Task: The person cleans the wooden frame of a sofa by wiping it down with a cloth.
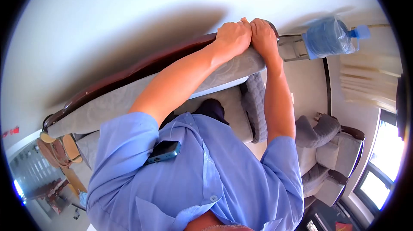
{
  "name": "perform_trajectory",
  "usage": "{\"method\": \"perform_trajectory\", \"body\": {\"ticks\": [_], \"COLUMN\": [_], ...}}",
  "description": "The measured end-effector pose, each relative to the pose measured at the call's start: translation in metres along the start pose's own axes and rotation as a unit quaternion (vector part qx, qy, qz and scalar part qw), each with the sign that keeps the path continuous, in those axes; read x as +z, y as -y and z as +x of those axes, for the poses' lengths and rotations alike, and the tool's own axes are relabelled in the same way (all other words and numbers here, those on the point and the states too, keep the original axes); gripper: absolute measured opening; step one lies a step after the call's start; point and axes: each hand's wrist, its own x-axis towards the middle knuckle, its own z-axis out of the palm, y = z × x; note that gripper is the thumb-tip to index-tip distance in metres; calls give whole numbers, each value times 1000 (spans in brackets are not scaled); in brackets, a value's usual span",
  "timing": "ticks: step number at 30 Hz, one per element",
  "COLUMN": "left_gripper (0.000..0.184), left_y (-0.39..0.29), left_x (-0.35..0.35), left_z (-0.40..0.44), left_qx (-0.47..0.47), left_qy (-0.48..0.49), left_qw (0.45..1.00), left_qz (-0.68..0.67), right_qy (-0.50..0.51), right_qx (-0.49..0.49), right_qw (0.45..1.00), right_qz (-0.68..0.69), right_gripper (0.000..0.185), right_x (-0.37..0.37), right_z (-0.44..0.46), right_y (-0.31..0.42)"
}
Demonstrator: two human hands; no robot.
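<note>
My left hand [233,37] is closed in a fist at the top of a sofa backrest, close to its right end. Right beside it, touching or nearly so, my right hand [263,37] has its fingers curled over the same edge. What the fingers hold is hidden behind the knuckles. Under the hands runs the backrest's grey patterned upholstery [234,68]. A dark red wooden rail [142,65] tops it along the wall, ending in a rounded corner just past my right hand.
A grey cushion [254,106] leans at the sofa's right end. Beyond stands a large blue water bottle [327,37] on a stand [294,48]. The white wall [120,12] is close behind the rail. More grey sofas [340,149] sit at right. A phone [165,151] lies against my shirt.
</note>
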Motion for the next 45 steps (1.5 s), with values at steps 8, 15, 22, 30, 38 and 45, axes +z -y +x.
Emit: {"method": "perform_trajectory", "body": {"ticks": [8,15,22,30,38,45], "left_gripper": [40,40,38,48,48,46], "left_y": [75,198,283,407,387,305], "left_x": [-62,-129,-209,-274,-267,-230], "left_z": [-107,-270,-398,-571,-561,-415], "left_qx": [-11,-206,-211,-387,-360,-216], "left_qy": [-53,44,-28,-87,-150,-53], "left_qw": [998,977,960,904,913,966], "left_qz": [13,34,184,161,115,131], "right_qy": [-26,51,155,114,134,184], "right_qx": [-133,-225,-304,-507,-485,-316], "right_qw": [990,971,932,835,849,924], "right_qz": [26,56,123,180,158,115], "right_gripper": [28,64,88,88,86,87], "right_x": [21,97,180,252,256,180], "right_z": [-17,-41,-48,-37,-34,-46], "right_y": [122,309,441,607,596,431]}}
